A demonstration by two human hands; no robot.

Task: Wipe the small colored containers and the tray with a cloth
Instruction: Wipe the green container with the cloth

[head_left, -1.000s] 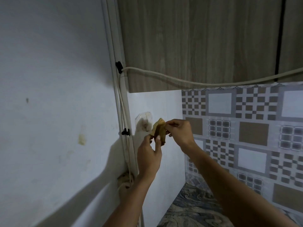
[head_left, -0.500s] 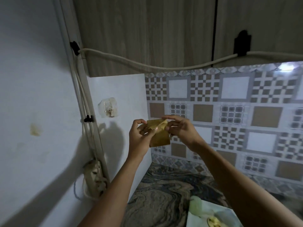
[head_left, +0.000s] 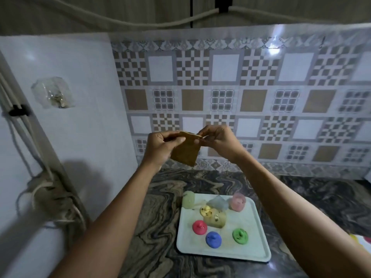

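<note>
Both hands hold a small tan cloth (head_left: 185,152) up in front of the tiled wall. My left hand (head_left: 160,146) grips its left top corner and my right hand (head_left: 218,142) pinches its right top edge, so the cloth hangs down between them. Below, a white tray (head_left: 255,245) lies on the marbled counter. On it stand several small containers and lids: a pale green one (head_left: 188,199), a pink one (head_left: 237,202), a clear one (head_left: 218,202), a yellow one (head_left: 214,217), and red (head_left: 199,227), blue (head_left: 213,239) and green (head_left: 240,235) lids.
A dark marbled counter (head_left: 160,227) runs under the tray. A white side panel with a clear adhesive hook (head_left: 53,95) stands at the left. White cables and a knotted bundle (head_left: 54,199) hang along the left edge. A red and yellow object (head_left: 361,240) shows at the right.
The view has tilted down and to the right, bringing the whole tray and containers into sight. Both hands have come away from the wall hook, still holding the cloth, which now hangs more spread out.
</note>
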